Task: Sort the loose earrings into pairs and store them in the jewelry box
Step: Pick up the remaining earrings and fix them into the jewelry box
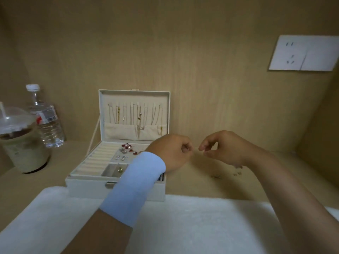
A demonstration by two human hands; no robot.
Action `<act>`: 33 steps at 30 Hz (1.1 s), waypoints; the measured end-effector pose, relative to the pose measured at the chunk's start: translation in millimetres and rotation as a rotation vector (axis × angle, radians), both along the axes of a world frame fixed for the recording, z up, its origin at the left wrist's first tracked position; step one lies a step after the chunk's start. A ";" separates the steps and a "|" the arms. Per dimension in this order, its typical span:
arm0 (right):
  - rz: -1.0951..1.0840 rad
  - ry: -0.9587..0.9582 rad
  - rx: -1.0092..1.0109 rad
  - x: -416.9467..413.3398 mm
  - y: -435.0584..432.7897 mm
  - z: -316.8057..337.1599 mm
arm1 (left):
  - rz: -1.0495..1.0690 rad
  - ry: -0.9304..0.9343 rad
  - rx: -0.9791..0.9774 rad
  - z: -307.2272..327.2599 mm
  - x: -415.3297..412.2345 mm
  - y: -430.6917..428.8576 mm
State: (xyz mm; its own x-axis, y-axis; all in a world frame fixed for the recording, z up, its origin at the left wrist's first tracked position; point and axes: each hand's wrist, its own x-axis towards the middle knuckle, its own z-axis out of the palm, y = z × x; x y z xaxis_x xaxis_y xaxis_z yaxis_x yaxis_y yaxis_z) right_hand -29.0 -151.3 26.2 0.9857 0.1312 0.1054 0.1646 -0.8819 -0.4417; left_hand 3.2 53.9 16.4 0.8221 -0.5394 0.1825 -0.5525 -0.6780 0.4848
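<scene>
Several earrings sit in your box; loose earrings lie right of centre. Your left hand and right hand have fingers pinched together, contents unclear.

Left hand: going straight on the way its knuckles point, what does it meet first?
Probably the fingertips of the right hand: the left hand points rightward at them across a small gap; depth is unclear.

No text is legible; the water bottle label is too blurred.
</scene>
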 end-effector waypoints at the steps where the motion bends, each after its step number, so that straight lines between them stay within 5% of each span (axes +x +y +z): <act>1: -0.010 0.033 -0.025 -3.3 -8.6 -1.8 | -0.016 0.016 0.031 -2.7 -0.8 -14.9; 12: -0.087 0.261 -0.156 1.9 -41.5 -30.6 | 0.019 0.084 0.242 -52.0 -0.8 -79.9; 23: -0.068 0.267 -0.082 3.3 -41.8 -33.4 | -0.012 0.033 -0.007 -75.9 -0.3 -76.8; 33: -0.095 0.063 0.161 3.4 -39.3 -29.2 | 0.116 0.130 -0.334 -68.9 0.6 -72.1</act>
